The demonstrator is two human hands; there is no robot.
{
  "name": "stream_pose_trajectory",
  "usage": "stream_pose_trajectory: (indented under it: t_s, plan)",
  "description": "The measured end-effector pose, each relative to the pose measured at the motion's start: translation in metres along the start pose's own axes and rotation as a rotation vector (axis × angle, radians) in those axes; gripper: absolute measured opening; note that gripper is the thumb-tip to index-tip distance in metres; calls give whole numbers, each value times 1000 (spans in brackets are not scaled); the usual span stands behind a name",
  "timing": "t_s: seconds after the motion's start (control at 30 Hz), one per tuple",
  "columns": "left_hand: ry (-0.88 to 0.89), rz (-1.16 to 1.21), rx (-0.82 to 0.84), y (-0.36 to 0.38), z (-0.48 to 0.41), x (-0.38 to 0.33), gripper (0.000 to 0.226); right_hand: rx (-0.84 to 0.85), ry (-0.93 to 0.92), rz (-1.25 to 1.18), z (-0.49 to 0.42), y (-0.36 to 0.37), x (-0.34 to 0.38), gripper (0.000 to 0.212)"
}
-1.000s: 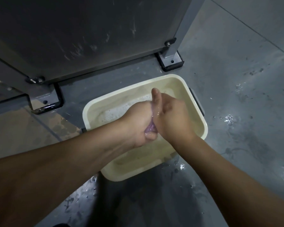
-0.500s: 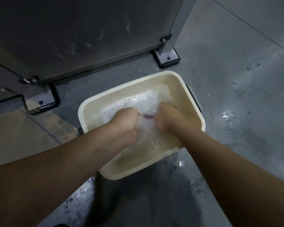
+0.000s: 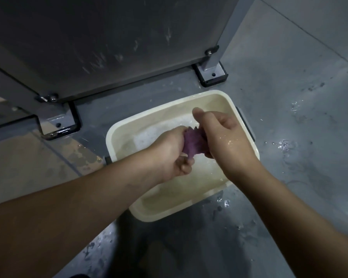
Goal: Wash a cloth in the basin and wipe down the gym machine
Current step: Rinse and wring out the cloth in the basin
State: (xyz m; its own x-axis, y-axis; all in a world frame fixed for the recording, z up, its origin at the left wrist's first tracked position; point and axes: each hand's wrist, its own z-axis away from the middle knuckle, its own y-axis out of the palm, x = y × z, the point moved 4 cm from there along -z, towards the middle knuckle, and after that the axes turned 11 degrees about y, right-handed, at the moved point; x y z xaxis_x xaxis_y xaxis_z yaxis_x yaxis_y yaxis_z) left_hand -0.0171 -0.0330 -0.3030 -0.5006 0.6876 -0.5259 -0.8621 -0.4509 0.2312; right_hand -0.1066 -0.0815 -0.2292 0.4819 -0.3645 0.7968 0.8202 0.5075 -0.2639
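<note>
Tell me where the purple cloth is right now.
In the head view, the purple cloth is bunched between the left hand and right hand, held above the soapy basin.

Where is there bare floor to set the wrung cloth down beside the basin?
Open grey floor lies right of the basin, though puddled. The tan patch left of it, below the machine foot, looks drier. Over the basin it is crowded: left hand and right hand grip the purple cloth.
</note>
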Motion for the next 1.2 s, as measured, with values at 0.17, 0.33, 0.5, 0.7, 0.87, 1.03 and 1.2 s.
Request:
stream_pose_trajectory:
  t_s: [0.17,0.33,0.5,0.7,0.87,1.03,1.2]
  plan:
    - [130,109,88,3,-8,-3,35,-53,-133,5,2,14,-9,74]
    - [137,143,197,8,-2,0,50,-260,-146,78,-5,18,-12,75]
    - [229,74,161,9,5,-11,37,-387,-61,213,-27,17,-19,67]
    - [262,-38,4,0,0,-8,36,-373,110,260,-37,15,-28,67]
    - [172,18,82,3,-2,-4,37,-271,84,299,-22,19,-39,72]
    - [225,25,51,2,-1,-13,35,-177,141,372,-51,-7,-36,62]
    - [208,85,-61,-10,-13,-9,15,135,202,349,-40,-24,-48,37]
